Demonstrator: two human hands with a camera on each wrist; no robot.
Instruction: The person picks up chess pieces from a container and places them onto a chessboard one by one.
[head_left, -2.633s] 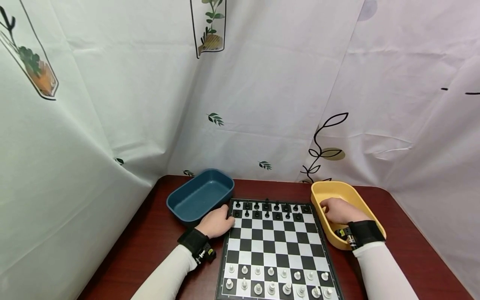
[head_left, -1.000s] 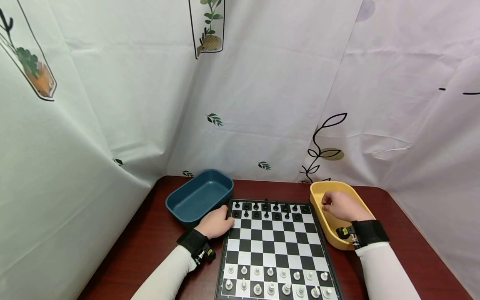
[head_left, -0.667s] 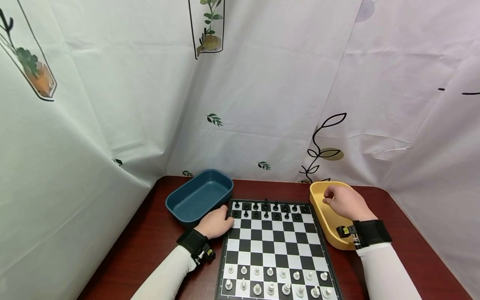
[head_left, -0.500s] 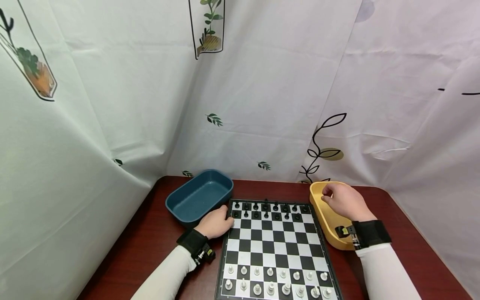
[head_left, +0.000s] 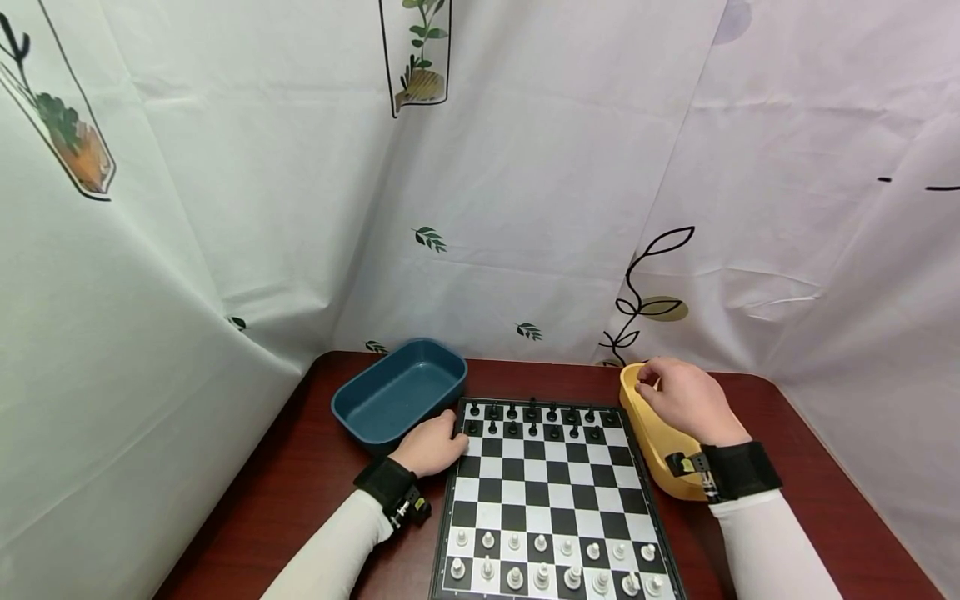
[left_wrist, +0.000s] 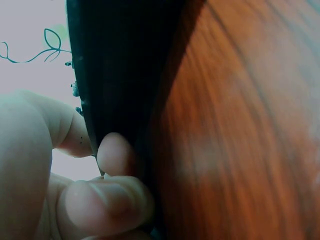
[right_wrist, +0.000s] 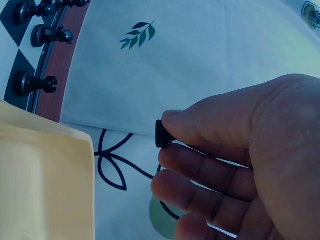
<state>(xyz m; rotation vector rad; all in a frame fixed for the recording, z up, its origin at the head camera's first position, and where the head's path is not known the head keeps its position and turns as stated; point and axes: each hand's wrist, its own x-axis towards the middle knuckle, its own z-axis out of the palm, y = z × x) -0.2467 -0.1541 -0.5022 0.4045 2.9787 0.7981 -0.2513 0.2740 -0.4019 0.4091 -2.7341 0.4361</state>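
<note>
A chessboard (head_left: 551,487) lies on the red-brown table, black pieces (head_left: 532,420) on its far rows and white pieces (head_left: 551,562) on its near rows. My left hand (head_left: 435,443) holds the board's far left edge (left_wrist: 107,100), fingers curled against it. My right hand (head_left: 678,396) is raised over the far end of the yellow tray (head_left: 651,433). It pinches a small black chess piece (right_wrist: 161,134) between thumb and forefinger; only the piece's base shows.
A dark blue tray (head_left: 401,392) stands left of the board's far corner. White printed curtains close in the table at the back and both sides. Bare table (head_left: 300,492) shows left of the board and right of the yellow tray.
My right hand has risen out of the yellow tray and moved toward its far end, holding the small black piece. The left hand and the board have stayed put.
</note>
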